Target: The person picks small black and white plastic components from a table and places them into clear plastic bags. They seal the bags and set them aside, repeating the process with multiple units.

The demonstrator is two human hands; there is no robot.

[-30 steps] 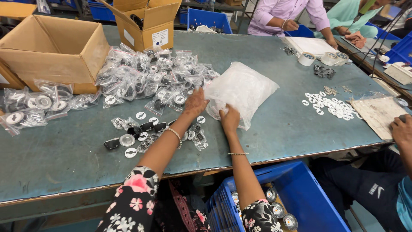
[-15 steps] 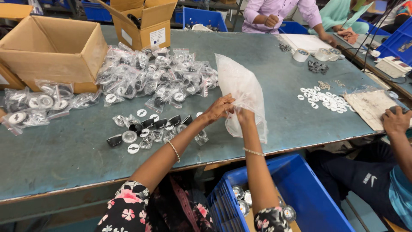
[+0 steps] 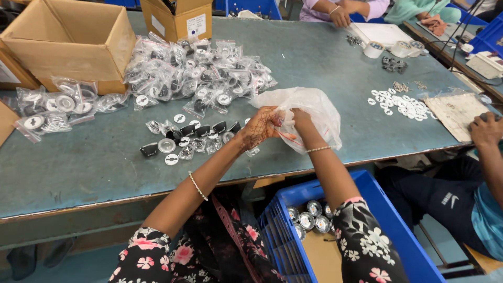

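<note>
Working at the grey-green table (image 3: 325, 68), you have both hands raised just above its near edge with a clear plastic bag (image 3: 314, 112) bunched between them. Taking that bag as the landmark: beyond it and to its left stands the large open cardboard box (image 3: 73, 44), with a smaller cardboard box (image 3: 178, 18) farther back. Below the bag, under the table edge, sits the blue crate (image 3: 387, 209), holding a few round silver-topped parts (image 3: 309, 220). Left of and behind the bag spreads the heap of small clear packets (image 3: 199, 73) with parts sealed inside. Right of the bag, well apart, lies a scatter of small white discs (image 3: 401, 105), and a co-worker's hand (image 3: 487, 128) rests near the table's right edge. Just left of the bag is a short row of loose black and silver parts (image 3: 188, 139). Your left hand (image 3: 259, 128) is closed on the bag's gathered mouth, fingers pinched together on the plastic; your right hand (image 3: 301, 118) is tucked into the film, its fingers partly hidden, gripping the plastic too.
</note>
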